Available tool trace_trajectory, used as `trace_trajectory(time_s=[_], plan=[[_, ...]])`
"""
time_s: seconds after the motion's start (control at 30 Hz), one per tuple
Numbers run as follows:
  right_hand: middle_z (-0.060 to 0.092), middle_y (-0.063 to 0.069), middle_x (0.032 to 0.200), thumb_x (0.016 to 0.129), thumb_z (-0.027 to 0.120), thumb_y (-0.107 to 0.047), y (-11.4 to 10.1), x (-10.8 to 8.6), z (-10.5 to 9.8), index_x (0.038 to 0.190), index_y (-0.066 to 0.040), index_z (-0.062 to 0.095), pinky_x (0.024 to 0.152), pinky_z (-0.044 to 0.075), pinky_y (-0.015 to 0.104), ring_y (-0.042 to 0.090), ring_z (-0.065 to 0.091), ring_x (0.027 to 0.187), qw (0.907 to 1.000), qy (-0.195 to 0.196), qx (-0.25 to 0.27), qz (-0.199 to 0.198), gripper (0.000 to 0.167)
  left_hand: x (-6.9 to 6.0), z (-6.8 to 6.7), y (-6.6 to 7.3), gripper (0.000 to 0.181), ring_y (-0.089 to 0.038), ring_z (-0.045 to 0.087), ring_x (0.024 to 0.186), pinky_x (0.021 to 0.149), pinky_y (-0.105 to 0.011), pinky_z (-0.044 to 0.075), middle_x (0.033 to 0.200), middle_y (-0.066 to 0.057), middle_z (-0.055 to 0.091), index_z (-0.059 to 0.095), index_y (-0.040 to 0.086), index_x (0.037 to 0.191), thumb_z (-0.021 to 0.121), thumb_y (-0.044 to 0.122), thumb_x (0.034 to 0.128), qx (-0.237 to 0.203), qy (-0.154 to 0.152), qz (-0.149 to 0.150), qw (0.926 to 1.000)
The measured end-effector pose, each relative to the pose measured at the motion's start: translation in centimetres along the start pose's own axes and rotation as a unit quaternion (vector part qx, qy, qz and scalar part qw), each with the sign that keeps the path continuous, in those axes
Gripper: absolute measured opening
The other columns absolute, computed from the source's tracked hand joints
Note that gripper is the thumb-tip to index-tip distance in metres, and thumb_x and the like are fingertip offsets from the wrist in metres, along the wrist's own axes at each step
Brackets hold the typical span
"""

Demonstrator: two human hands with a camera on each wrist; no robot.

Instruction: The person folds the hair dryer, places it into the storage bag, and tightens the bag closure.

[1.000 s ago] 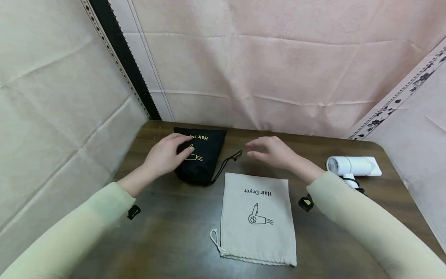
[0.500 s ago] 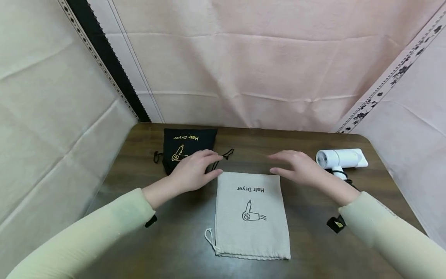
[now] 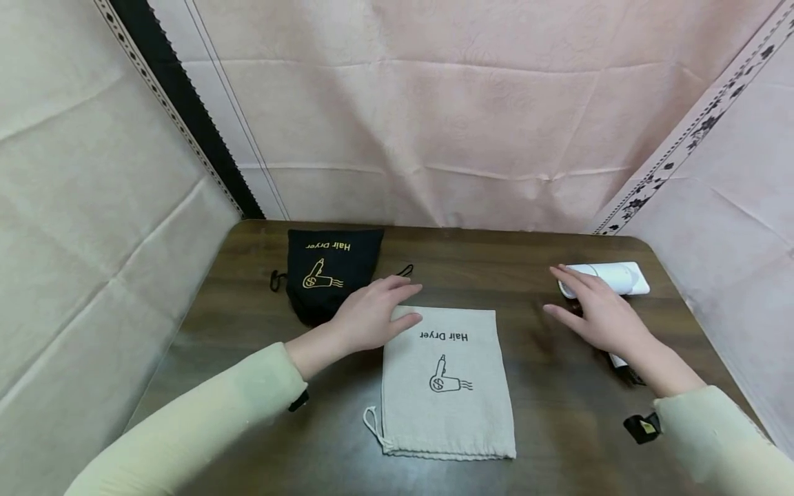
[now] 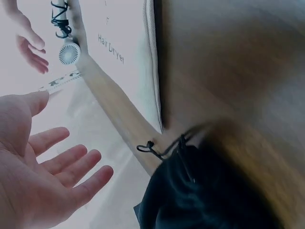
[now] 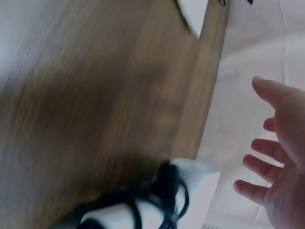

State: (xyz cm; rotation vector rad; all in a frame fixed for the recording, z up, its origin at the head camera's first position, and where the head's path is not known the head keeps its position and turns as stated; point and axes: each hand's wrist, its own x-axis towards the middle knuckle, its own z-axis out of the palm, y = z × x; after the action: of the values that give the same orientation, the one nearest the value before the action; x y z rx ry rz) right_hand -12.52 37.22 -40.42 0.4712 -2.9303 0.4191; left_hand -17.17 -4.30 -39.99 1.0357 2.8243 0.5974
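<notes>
A white hair dryer (image 3: pixel 620 277) lies at the right side of the table, a black cord wound about its handle. Over it is my right hand (image 3: pixel 598 318), fingers spread, hiding part of the dryer. The right wrist view shows a gap between that hand and the dryer (image 5: pixel 198 183). My left hand (image 3: pixel 371 318), fingers loosely extended and holding nothing, hovers over the upper left corner of a cream drawstring bag (image 3: pixel 453 420) printed "Hair Dryer". Behind and left of that hand lies a black drawstring bag (image 3: pixel 329 265) with gold print, its lower right part covered.
The brown wooden table (image 3: pixel 260 406) bears both bags and the dryer. Pale cloth (image 3: pixel 397 117) hangs behind the table and at both sides. Cord loops stick out from the black bag's sides, and a white loop (image 3: pixel 374 424) from the cream bag's left edge.
My left hand has moved off the black bag, rightward to the cream bag's corner. The right hand has travelled right, from the table's middle to above the hair dryer. Bags and dryer stay put.
</notes>
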Motion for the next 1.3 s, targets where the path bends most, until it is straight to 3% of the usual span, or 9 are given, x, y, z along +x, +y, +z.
trace_trajectory(time_s=[0.3, 0.5, 0.7, 1.0, 1.1, 1.3], plan=[[0.033, 0.039, 0.162, 0.101, 0.073, -0.043, 4.2, 0.1, -0.1, 0.161, 0.004, 0.036, 0.111, 0.03, 0.078, 0.061, 0.03, 0.148, 0.9957, -0.016, -0.029, 0.086, 0.085, 0.2, 1.4, 1.0, 0.058, -0.031, 0.055, 0.144, 0.107, -0.05, 0.054, 0.158, -0.012, 0.055, 0.06, 0.016, 0.153, 0.069, 0.046, 0.1044, -0.017, 0.008, -0.021, 0.9996], [0.033, 0.04, 0.161, 0.098, 0.077, -0.042, 5.6, 1.1, 0.4, 0.159, 0.007, 0.038, 0.115, 0.026, 0.079, 0.061, 0.026, 0.151, 0.9948, -0.024, -0.047, 0.087, 0.087, -0.4, 2.3, 1.3, 0.059, -0.032, 0.055, 0.144, 0.108, -0.052, 0.053, 0.157, -0.014, 0.055, 0.06, 0.014, 0.153, 0.069, 0.045, 0.104, -0.031, 0.009, -0.025, 0.9992], [0.032, 0.037, 0.163, 0.097, 0.078, -0.047, 6.6, 1.9, 0.6, 0.161, 0.002, 0.036, 0.109, 0.023, 0.087, 0.061, 0.024, 0.152, 0.9902, -0.069, -0.066, 0.102, 0.091, -1.2, 3.2, 1.2, 0.057, -0.033, 0.057, 0.14, 0.106, -0.053, 0.055, 0.155, -0.014, 0.057, 0.062, 0.016, 0.152, 0.07, 0.045, 0.1039, -0.031, 0.01, -0.029, 0.9991], [0.038, 0.037, 0.159, 0.094, 0.082, -0.037, 8.0, 3.0, 1.1, 0.159, 0.0, 0.04, 0.102, 0.023, 0.093, 0.062, 0.027, 0.148, 0.9865, -0.111, -0.072, 0.097, 0.086, -1.9, 4.2, 0.7, 0.054, -0.032, 0.059, 0.139, 0.106, -0.052, 0.055, 0.153, -0.014, 0.059, 0.063, 0.017, 0.151, 0.069, 0.044, 0.1049, -0.02, 0.025, 0.004, 0.9995], [0.046, 0.037, 0.151, 0.092, 0.085, -0.033, 8.1, 3.2, 1.1, 0.155, 0.001, 0.045, 0.101, 0.031, 0.09, 0.063, 0.036, 0.142, 0.989, -0.097, -0.08, 0.078, 0.082, -2.1, 4.4, 0.5, 0.054, -0.032, 0.058, 0.14, 0.106, -0.051, 0.055, 0.154, -0.014, 0.059, 0.062, 0.016, 0.151, 0.068, 0.044, 0.1051, -0.015, 0.029, 0.015, 0.9993], [0.06, 0.033, 0.14, 0.084, 0.092, -0.024, 8.3, 3.3, 1.4, 0.144, 0.003, 0.059, 0.105, 0.042, 0.076, 0.062, 0.049, 0.133, 0.9945, -0.052, -0.091, -0.003, 0.074, -2.6, 4.5, 0.1, 0.052, -0.033, 0.058, 0.139, 0.106, -0.052, 0.055, 0.152, -0.016, 0.06, 0.064, 0.015, 0.15, 0.07, 0.04, 0.1048, -0.02, 0.036, 0.027, 0.9988]])
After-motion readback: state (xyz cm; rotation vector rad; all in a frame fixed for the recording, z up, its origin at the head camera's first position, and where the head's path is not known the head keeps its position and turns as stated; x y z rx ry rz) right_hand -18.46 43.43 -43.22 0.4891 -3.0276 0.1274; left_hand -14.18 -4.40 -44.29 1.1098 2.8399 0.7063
